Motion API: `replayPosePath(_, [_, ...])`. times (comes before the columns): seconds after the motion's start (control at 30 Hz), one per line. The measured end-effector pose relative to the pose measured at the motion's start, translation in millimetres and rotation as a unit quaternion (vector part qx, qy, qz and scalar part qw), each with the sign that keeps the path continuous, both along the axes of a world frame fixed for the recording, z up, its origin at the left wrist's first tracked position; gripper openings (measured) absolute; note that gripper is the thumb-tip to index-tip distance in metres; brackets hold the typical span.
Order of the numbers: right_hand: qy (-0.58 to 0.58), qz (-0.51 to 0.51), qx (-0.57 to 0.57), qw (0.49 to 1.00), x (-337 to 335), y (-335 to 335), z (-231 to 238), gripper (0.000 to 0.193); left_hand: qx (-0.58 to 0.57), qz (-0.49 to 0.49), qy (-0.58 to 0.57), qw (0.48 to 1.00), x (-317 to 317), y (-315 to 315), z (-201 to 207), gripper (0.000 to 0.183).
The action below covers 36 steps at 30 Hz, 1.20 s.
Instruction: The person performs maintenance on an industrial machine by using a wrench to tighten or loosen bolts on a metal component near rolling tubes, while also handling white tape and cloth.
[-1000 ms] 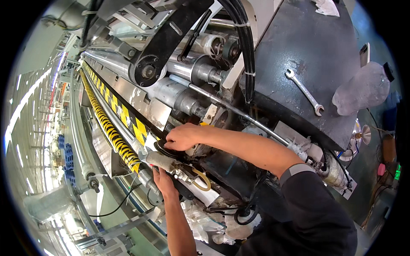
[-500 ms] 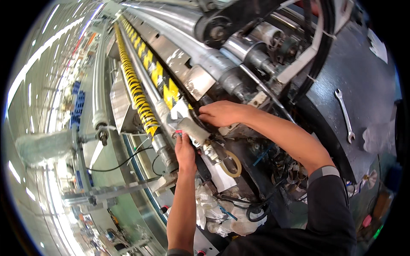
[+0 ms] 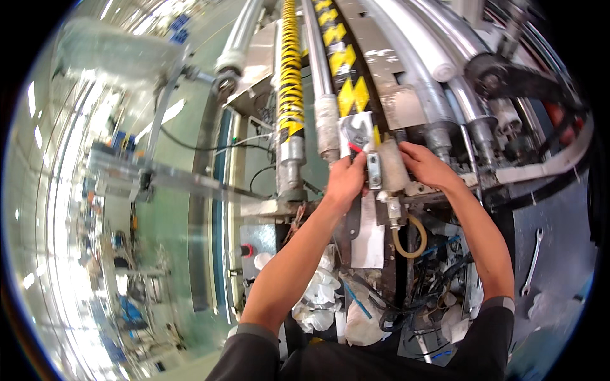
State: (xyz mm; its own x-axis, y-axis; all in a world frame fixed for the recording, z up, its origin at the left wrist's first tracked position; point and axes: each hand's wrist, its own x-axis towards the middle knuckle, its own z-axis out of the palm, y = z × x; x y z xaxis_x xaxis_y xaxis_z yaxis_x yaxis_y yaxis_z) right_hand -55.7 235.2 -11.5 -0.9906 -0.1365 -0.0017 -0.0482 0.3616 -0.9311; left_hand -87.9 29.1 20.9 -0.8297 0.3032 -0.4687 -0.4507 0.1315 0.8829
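Nearest the camera, crumpled white rags (image 3: 318, 292) and a tangle of black cables (image 3: 419, 298) lie well below the bracket (image 3: 375, 171), the small grey metal piece both hands work at. A wrench (image 3: 532, 260) rests on the dark surface far to the lower right of the bracket.

A pale strip (image 3: 368, 238) hangs straight down under the bracket, and a loop of yellowish tube (image 3: 413, 238) curls just below and right of it, under a small fitting (image 3: 394, 208).

The left hand (image 3: 346, 181) presses against the bracket's left side, fingers curled narrowly about its edge (whether they pinch it or only steady it cannot be told). The right hand (image 3: 429, 166) comes in from the bracket's right, fingers bent close over a beige roller end (image 3: 393, 166) that touches the bracket; its grip looks closed on that piece.

Just above the bracket a small red mark sits on a folded silvery tag (image 3: 356, 134). Beyond it, a black bar with yellow chevrons (image 3: 346, 70) runs away up the machine, with a yellow-and-black coiled hose (image 3: 290, 70) left of it and bright steel rollers (image 3: 413, 57) right of it.
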Motion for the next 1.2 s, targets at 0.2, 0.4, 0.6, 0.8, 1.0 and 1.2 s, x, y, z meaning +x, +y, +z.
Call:
replayPosePath(0.2, [-0.052,0.018,-0.105,0.993,-2.2,-3.3,-9.7,0.024,0.007,-0.017,-0.033,0.999,-6.4,-6.7,8.1,0.028])
replayPosePath(0.4, [-0.175,0.018,-0.079,0.981,2.7,-12.2,26.6,0.037,0.014,-0.037,-0.044,0.998,-4.5,-17.1,10.3,0.029])
replayPosePath(0.6, [-0.201,0.005,-0.051,0.978,3.6,-8.4,28.2,0.038,0.056,-0.050,-0.031,0.997,-6.6,-16.8,7.0,0.028])
replayPosePath(0.8, [-0.132,0.040,-0.091,0.986,7.2,-2.4,18.5,0.032,0.115,-0.024,-0.010,0.993,-2.1,-14.6,-4.2,0.029])
replayPosePath(1.0, [-0.079,0.025,-0.058,0.995,11.7,-4.3,14.9,0.031,0.116,0.023,-0.111,0.987,1.1,-20.5,0.6,0.041])
replayPosePath(1.2, [-0.154,-0.016,-0.084,0.984,6.2,-6.6,20.5,0.030,0.036,0.005,-0.022,0.999,1.0,-16.1,4.9,0.037])
